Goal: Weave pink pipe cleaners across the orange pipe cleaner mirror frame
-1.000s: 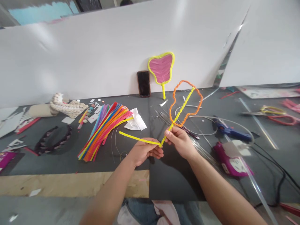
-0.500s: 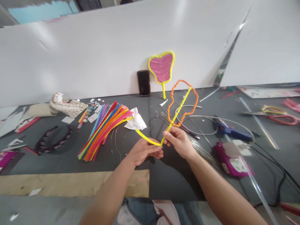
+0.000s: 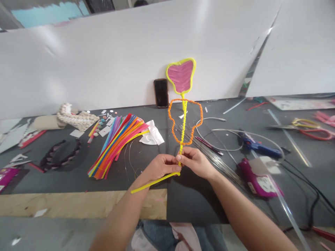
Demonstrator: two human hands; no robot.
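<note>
Both hands meet at the lower end of a yellow pipe-cleaner stem (image 3: 183, 127), which is wound in tight twists and stands nearly upright. An orange twisted pipe-cleaner loop (image 3: 201, 116) with a wavy outline joins the stem, which runs up its middle. My right hand (image 3: 196, 162) pinches the stem between thumb and fingers. My left hand (image 3: 161, 167) is closed at the stem's foot, fingers partly hidden. From there the loose tail of a yellow pipe cleaner (image 3: 150, 183) sticks out to the lower left, across my left wrist.
Behind stands a yellow-rimmed pink paddle shape (image 3: 180, 76) beside a phone (image 3: 161, 93). At left lie a bundle of coloured pipe cleaners (image 3: 116, 146) and a braided headband (image 3: 59, 155). Wires (image 3: 217, 160), a blue glue gun (image 3: 261, 144), scissors (image 3: 300, 127) and a magenta power strip (image 3: 259, 179) lie right.
The orange loop and stem have turned more upright and shifted left. The yellow tail has swung from upper left of the hands to lower left. Both hands have moved slightly down.
</note>
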